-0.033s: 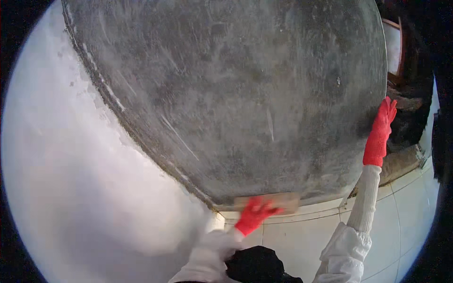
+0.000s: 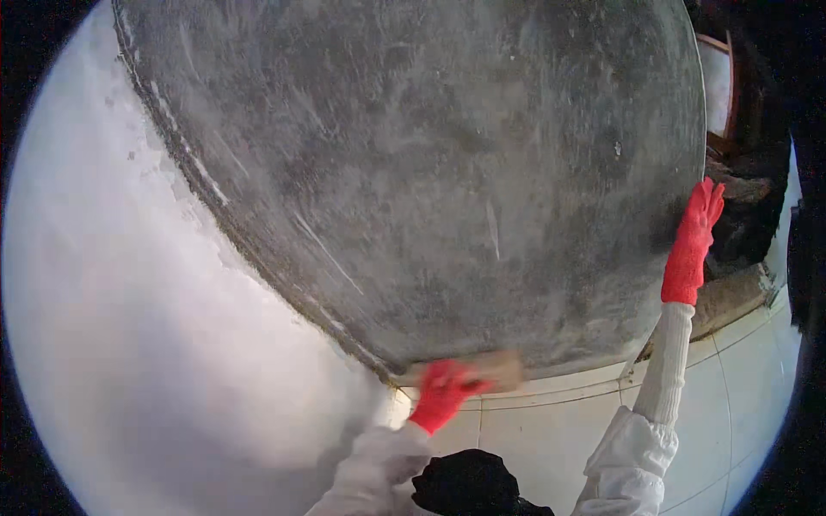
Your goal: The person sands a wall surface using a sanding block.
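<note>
A broad grey concrete slab [image 2: 422, 163] with pale streaks fills the upper middle. At its lower edge my left hand [image 2: 443, 391], in a red glove, grips a light brown rectangular block [image 2: 503, 370], blurred, that appears wooden. Against the slab's right edge lies my right hand [image 2: 693, 241], also red-gloved, its fingers extended upward.
A white wall [image 2: 138, 292] runs along the slab's left edge, meeting it in a rough seam. White tiles [image 2: 688, 421] lie below. At the right are a dark recess [image 2: 740, 224] with a rough ledge [image 2: 731, 301] and a reddish frame [image 2: 730, 86].
My left hand and the block have shifted left along the slab's lower edge. My right hand has hardly moved.
</note>
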Available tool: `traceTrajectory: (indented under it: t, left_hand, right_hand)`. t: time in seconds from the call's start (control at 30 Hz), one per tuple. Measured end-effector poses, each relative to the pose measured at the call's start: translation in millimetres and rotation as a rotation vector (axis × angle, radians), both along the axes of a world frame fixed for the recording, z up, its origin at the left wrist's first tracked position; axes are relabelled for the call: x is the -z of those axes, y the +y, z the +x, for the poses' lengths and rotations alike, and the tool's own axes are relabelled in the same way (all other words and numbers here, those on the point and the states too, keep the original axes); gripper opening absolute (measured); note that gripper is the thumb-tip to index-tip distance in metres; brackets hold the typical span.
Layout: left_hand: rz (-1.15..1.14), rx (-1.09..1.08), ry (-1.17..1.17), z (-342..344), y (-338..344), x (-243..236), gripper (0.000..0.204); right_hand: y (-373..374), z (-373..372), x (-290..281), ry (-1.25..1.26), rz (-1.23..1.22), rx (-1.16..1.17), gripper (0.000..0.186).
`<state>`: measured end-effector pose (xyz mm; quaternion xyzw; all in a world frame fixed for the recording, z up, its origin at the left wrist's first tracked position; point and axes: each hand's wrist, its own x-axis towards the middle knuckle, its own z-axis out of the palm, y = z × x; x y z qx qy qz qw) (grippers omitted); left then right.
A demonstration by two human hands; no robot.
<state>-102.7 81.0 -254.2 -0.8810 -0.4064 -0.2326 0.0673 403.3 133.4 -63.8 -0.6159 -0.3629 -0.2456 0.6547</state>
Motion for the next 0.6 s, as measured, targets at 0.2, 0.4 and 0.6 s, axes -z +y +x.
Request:
traceTrajectory:
  t: [0.2,0.4,0.6]
  left_hand:
    - [0.765,-0.445,-0.339,-48,8,-131,0.058]
    - [0.6,-0.188,-0.304,-3,10,-105,0.075]
    - [0.46,-0.138,0.139,-60,-13,13,0.055]
  right_hand:
    - [5,-8,13,-0.24,0.081,0.126,0.049]
    - [-8,-24,-7,-0.44,0.101,0.285,0.044]
    - [-7,0,4,-0.531,0.081,0.3,0.045]
